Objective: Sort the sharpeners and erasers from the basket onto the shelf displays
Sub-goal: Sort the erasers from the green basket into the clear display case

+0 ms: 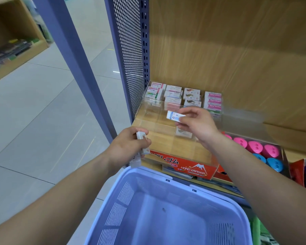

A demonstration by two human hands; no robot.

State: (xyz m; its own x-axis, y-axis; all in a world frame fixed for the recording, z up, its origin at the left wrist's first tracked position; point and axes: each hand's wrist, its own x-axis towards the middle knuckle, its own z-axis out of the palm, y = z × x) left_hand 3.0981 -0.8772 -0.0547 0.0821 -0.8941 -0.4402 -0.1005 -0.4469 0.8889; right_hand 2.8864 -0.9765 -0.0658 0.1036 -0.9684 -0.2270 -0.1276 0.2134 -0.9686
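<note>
My right hand (196, 123) pinches a white eraser with a blue sleeve (174, 116) above the clear acrylic display (154, 119) on the wooden shelf. The display's back rows hold several boxed erasers (184, 97); one eraser (183, 132) lies in a front compartment. My left hand (129, 147) grips a few white erasers (141, 137) at the shelf's left front corner. The lavender basket (166, 175) sits below my arms, and its visible floor is bare. Pink and blue round sharpeners (261, 152) fill a box to the right.
A red "Hard Eraser" carton (189, 167) stands at the shelf's front edge under the display. A perforated grey side panel (129, 55) and a slanted post (72, 55) border the shelf on the left. Tiled floor and another wooden shelf unit (12, 45) lie far left.
</note>
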